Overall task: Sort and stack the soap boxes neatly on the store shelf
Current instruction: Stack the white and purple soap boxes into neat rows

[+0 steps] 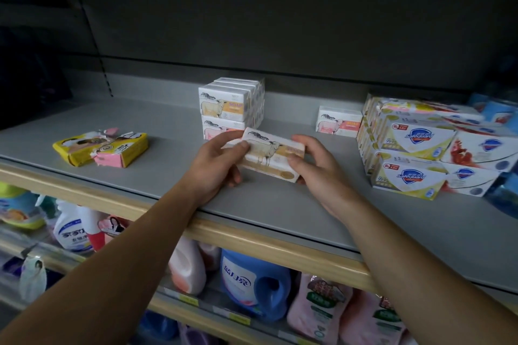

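Note:
A white soap box with a goat picture and a yellow band (273, 158) is held over the grey shelf (157, 171), tilted. My left hand (215, 165) grips its left end, thumb on top. My right hand (314, 166) grips its right end. Just behind stands a stack of goat soap boxes (231, 106), yellow-label boxes above a pink-label one. A single pink-label goat soap box (339, 122) sits farther right near the back.
Stacked Safeguard soap packs (414, 148) fill the right of the shelf, with blue packs behind. A torn yellow and pink soap wrapper bundle (101, 148) lies at left. Detergent bottles (252, 286) stand on the lower shelf under the wooden edge (224, 228).

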A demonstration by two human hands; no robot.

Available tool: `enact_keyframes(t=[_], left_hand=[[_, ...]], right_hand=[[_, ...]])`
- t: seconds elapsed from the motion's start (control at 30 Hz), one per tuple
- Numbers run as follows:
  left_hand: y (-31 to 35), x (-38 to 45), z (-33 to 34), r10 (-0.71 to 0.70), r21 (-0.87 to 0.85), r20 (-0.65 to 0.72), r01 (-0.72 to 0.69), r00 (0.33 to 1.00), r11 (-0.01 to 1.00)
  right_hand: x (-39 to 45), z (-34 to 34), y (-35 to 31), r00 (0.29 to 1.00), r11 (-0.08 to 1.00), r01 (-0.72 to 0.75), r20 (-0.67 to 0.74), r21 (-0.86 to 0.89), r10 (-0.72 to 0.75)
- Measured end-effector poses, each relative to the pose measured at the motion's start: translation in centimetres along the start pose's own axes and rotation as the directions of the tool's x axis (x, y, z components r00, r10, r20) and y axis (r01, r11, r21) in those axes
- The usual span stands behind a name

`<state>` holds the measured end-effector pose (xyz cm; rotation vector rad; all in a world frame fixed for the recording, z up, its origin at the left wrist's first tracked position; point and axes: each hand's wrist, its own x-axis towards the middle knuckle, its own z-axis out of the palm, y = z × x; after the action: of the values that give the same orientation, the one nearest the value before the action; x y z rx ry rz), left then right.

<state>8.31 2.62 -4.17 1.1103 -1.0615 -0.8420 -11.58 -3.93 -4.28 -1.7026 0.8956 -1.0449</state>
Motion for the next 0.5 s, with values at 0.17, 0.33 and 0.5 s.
enact_keyframes(t=[0.17, 0.33, 0.5], left_hand=[[0.2, -0.2, -0.2, -0.009, -0.071, 0.135, 0.019, 0.991, 0.997], [0.7, -0.4, 0.0, -0.046, -0.187, 0.105, 0.066, 0.993, 0.98], [0.4, -0.3, 0.0, -0.029, -0.206, 0.041, 0.037, 0.999, 0.978]], right_hand=[[0.1, 0.0, 0.3, 1.0, 1.0, -0.013, -0.025, 0.008, 0.013], [-0.2, -0.5, -0.1, 0.974, 0.944, 0.14, -0.13, -0.299, -0.186], [-1.0, 0.2, -0.6, 0.952, 0.901, 0.282, -0.02, -0.33, -0.305]])
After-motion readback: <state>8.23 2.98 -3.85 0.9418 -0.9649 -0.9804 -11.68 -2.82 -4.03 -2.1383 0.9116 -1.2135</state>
